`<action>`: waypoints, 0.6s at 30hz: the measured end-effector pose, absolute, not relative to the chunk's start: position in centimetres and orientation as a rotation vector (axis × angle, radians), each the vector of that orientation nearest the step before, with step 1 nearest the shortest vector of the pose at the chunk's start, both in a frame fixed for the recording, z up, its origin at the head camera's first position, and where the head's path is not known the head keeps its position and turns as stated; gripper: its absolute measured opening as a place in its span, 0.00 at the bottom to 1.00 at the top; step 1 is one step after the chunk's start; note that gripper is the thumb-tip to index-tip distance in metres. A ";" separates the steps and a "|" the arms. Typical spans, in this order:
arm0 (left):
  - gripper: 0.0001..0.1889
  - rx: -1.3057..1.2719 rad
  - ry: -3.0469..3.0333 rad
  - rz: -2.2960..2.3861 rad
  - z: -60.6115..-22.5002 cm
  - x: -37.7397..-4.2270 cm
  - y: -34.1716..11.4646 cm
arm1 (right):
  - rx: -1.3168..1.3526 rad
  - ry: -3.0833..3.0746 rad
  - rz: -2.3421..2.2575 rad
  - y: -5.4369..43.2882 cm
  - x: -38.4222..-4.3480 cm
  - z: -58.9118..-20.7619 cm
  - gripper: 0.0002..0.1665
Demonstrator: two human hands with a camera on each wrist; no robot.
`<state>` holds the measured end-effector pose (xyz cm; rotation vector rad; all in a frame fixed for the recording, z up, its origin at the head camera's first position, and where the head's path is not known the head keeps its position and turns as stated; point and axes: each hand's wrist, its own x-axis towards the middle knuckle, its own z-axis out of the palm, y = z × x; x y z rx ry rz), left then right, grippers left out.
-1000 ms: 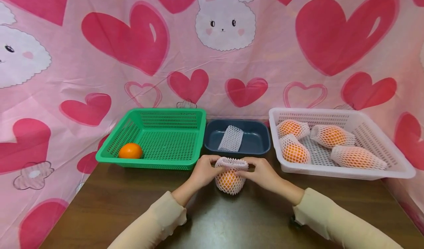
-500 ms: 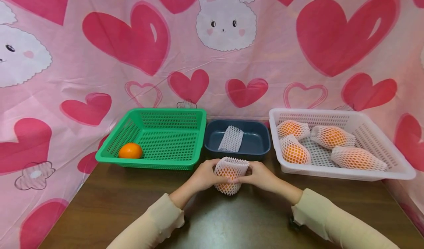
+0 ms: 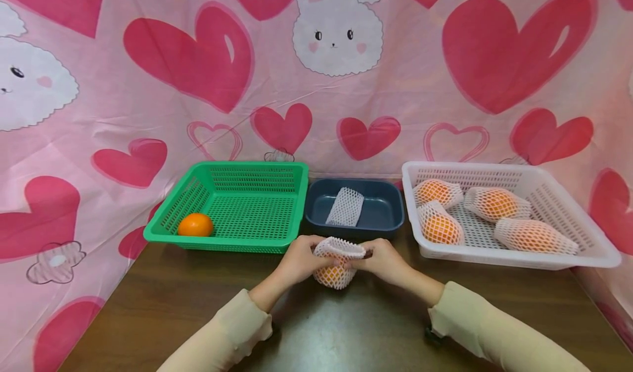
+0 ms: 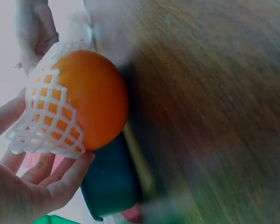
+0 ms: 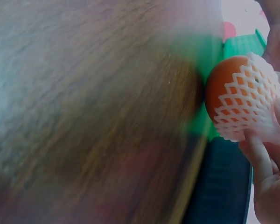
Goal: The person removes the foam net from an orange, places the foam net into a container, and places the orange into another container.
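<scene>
Left hand [image 3: 298, 259] and right hand [image 3: 388, 262] both pinching the foam net [image 3: 341, 248] | held orange [image 4: 100, 100] sits partly inside, bare underside showing! | spot: over the table [image 3: 346, 333], just in front of the navy tray [image 3: 382, 210] | green basket [image 3: 257, 212]: one loose orange [image 3: 195, 225] | white basket [image 3: 476, 234]: four netted oranges [image 3: 531, 236]

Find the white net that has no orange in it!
In the head view, the white net lies in the dark blue tray, beyond the held orange, with the green basket left and the white basket right.
</scene>
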<state>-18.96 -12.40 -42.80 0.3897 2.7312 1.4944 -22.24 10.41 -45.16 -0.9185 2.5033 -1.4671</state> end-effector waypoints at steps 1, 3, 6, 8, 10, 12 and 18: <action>0.15 0.386 2.744 1.498 -42.8 -18.9 -12.4 | -0.914 2.511 -1.473 10.3 -22.2 -45.2 0.13; 0.13 0.372 2.769 1.497 -42.8 -18.9 -12.5 | -0.906 2.517 -1.486 10.0 -22.2 -45.2 0.14; 0.09 0.347 2.795 1.504 -42.7 -18.7 -12.6 | -0.894 2.532 -1.503 9.8 -22.2 -45.0 0.14; 0.08 0.336 2.800 1.513 -42.6 -18.7 -12.6 | -0.897 2.546 -1.510 9.7 -22.1 -44.9 0.13; 0.08 0.326 2.799 1.535 -42.5 -18.7 -12.5 | -0.901 2.570 -1.513 9.6 -22.1 -44.7 0.12; 0.08 0.314 2.802 1.551 -42.5 -18.7 -12.5 | -0.908 2.592 -1.517 9.5 -22.2 -44.6 0.11; 0.14 0.356 2.789 1.533 -42.7 -18.6 -12.5 | -0.901 2.619 -1.518 9.6 -22.4 -44.6 0.10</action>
